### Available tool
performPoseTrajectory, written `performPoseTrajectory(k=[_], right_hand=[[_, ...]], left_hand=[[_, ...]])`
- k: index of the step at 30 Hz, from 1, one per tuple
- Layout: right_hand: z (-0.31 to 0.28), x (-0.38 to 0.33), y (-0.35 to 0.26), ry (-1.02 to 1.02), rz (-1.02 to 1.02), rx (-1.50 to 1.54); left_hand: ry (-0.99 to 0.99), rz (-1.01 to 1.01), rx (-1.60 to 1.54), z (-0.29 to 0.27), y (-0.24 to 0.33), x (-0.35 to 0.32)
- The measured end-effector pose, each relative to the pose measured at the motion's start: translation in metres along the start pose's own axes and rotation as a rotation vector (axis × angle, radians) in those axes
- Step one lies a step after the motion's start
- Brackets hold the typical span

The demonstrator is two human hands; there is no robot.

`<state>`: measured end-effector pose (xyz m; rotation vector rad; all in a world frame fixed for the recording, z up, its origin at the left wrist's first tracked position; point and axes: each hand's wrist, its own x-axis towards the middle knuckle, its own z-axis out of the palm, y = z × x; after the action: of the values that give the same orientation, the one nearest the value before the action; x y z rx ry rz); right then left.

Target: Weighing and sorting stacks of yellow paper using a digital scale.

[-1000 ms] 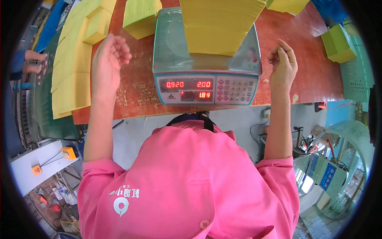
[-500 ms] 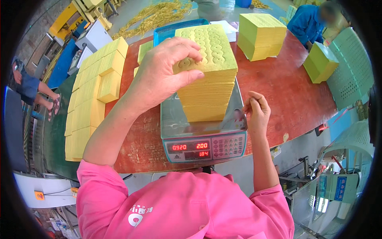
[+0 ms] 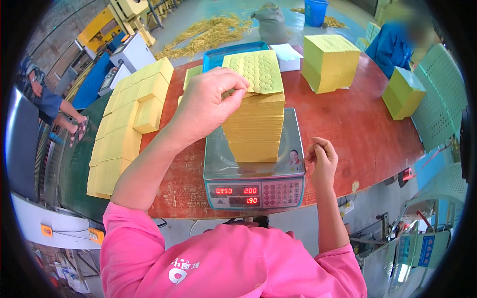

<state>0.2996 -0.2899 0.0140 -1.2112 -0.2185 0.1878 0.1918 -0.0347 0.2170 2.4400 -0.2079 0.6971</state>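
A tall stack of yellow paper sheets (image 3: 254, 124), its top sheet embossed with rows of round coin patterns, stands on the metal pan of a digital scale (image 3: 218, 161). The red display on its front is lit. My left hand (image 3: 211, 102) reaches over the stack's left side, thumb and fingers pinched at the near left corner of the top sheet (image 3: 253, 69), whose near edge sits slightly raised. Just right of the scale, my right hand (image 3: 324, 155) hangs above the table with its fingers curled together; nothing shows in them.
Rows of yellow paper blocks (image 3: 124, 116) line the left side. Another yellow stack (image 3: 330, 64) stands at the back right of the red table (image 3: 367, 134). Behind the scale are a blue tray (image 3: 233, 52) and a white stack (image 3: 287, 55). A co-worker in blue (image 3: 390, 49) sits far right, near a green-yellow stack (image 3: 403, 94).
My left hand has closed from a wide curve into a pinch at the top sheet's near corner. The scale's displayed figures have changed. My view has tilted up slightly; my right hand stays beside the scale.
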Motion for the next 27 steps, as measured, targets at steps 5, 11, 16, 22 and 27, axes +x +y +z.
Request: performPoseTrajectory(k=[5, 11, 16, 22, 27], right_hand=[[-0.008, -0.009, -0.008, -0.013, -0.017, 0.002], [-0.011, -0.022, -0.026, -0.012, -0.043, -0.025], [-0.015, -0.012, -0.028, -0.042, -0.152, -0.123], [-0.012, 0.007, -0.022, -0.089, -0.145, -0.084], [-0.005, 0.004, -0.017, -0.093, -0.123, -0.009]], left_hand=[[0.262, 0.069, 0.117, -0.01, 0.002, -0.004], [0.46, -0.035, 0.234, -0.08, -0.011, -0.074], [0.375, -0.161, 0.456, -0.083, -0.043, -0.212], [-0.117, -0.443, 0.615, -0.022, -0.099, -0.405], [-0.158, -0.591, 0.64, -0.023, -0.09, -0.426]])
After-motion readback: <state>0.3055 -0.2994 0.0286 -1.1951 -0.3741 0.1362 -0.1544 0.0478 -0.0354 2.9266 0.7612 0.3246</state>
